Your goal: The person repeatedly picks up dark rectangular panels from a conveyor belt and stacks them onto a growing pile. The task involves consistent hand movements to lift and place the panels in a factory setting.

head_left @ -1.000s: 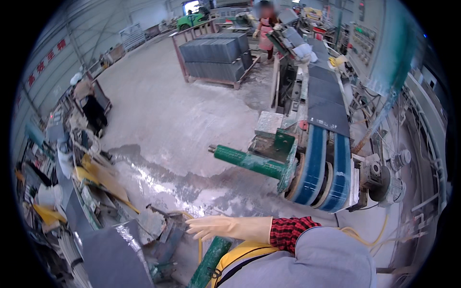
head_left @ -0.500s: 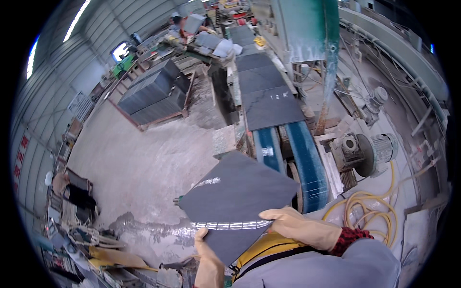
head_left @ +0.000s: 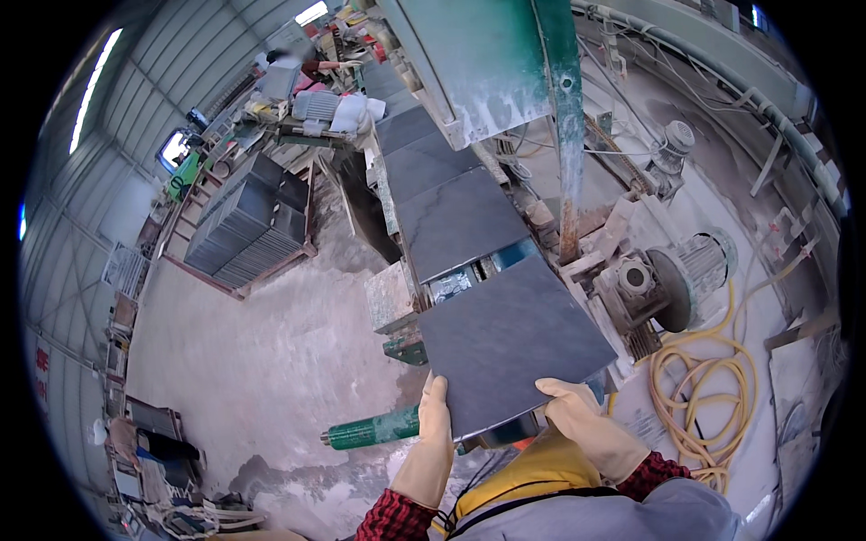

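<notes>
On my remote feed, the gloved left hand (head_left: 428, 448) and right hand (head_left: 594, 427) grip a dark stone slab (head_left: 514, 347) by its near side, over the blue conveyor belts (head_left: 512, 254); a pallet of stacked slabs (head_left: 245, 219) stands on the factory hall's pale, partly wet floor (head_left: 262, 361).

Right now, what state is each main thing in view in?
Conveyor, running or stopped: can't tell.
Flat slabs, lined up on the conveyor.
Held slab, face up over the conveyor's near end.
Left hand, gripping the held slab's left edge.
Right hand, gripping the held slab's near edge.
Stacked slabs, packed close together.
Yellow hose, loosely coiled.
</notes>
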The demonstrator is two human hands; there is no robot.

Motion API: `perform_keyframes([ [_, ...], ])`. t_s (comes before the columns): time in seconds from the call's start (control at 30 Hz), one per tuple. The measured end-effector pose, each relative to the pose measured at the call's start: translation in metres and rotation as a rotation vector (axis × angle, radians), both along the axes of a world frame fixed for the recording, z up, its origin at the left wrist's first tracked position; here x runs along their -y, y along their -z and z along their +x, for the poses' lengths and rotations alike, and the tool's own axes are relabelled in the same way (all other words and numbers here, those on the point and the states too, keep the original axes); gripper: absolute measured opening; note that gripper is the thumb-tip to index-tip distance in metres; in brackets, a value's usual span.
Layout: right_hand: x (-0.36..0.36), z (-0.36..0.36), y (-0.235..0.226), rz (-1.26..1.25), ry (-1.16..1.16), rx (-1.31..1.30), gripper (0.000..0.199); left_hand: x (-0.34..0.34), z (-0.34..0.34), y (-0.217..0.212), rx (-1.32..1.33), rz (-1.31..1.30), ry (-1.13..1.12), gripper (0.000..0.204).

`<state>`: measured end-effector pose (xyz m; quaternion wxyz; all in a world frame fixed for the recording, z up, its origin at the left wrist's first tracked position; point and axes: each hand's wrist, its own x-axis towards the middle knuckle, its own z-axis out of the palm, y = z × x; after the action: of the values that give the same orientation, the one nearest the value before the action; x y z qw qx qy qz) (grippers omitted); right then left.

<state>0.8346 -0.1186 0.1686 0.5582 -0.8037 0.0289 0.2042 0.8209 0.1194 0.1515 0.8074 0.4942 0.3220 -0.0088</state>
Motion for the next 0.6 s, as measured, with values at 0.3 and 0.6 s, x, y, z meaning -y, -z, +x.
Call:
perform_keyframes([
  [0.3,-0.029,0.045,0.023,0.09,0.178,-0.197,0.018,-0.029,0.05,0.054,-0.008,-0.001,0.064,0.048],
  [0.6,-0.049,0.067,0.087,0.866,0.511,-0.418,0.023,-0.034,0.088,0.041,0.015,0.077,0.129,0.05],
])
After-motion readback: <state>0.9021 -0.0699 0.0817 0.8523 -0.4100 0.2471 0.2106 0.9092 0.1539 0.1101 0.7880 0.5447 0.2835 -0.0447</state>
